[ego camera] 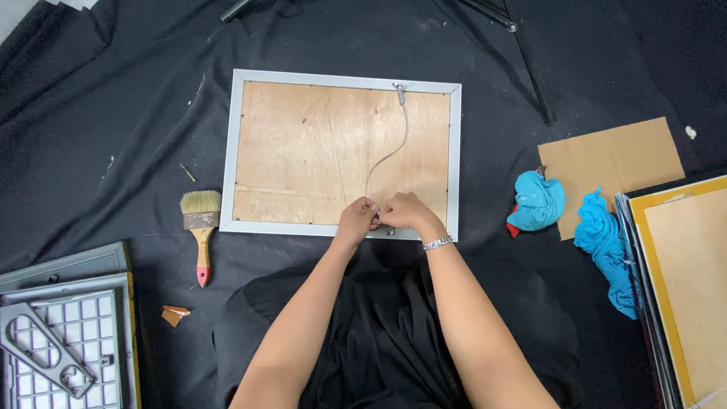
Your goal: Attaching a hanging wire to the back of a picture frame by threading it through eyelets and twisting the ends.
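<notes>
A picture frame (236,151) with a silver rim lies face down on black cloth, its plywood backing (310,148) upward. A thin hanging wire (399,144) runs from a clip at the far rim down to the near rim. My left hand (357,220) and my right hand (405,212) meet at the near rim, fingers pinched around the wire's near end by a small metal fitting. A bracelet sits on my right wrist (438,243).
A paintbrush (201,227) with a red-tipped handle lies left of the frame. Grey metal grilles (64,333) sit at the lower left. Right of the frame are brown cardboard (621,163), two blue rags (538,201), and a stack of yellow-edged frames (681,288). Stand legs (522,53) cross the top.
</notes>
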